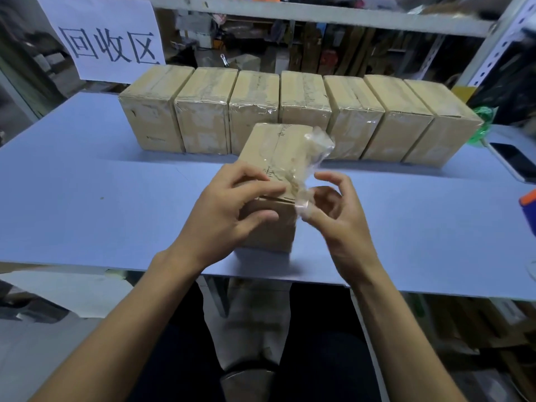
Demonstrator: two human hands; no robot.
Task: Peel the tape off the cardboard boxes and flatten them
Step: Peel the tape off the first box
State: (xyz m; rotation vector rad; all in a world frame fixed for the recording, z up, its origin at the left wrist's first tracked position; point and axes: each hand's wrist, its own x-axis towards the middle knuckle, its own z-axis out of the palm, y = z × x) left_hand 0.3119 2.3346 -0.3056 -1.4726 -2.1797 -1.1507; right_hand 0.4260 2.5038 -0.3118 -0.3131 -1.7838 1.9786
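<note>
Blue table [87, 184] below cluttered metal shelving [319, 15]

Upright cardboard box [269, 175], clear tape [307, 158] lifted off top.

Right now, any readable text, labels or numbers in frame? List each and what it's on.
"回收区": handwritten in large black characters on the white paper sign hanging at the upper left, behind the row of boxes.
Dark dashed marks along the top of the near box: too small and blurred to read.
Faint marks on the fronts of the row of boxes: unreadable.
Items on the shelf behind: blurred, nothing legible.
</note>
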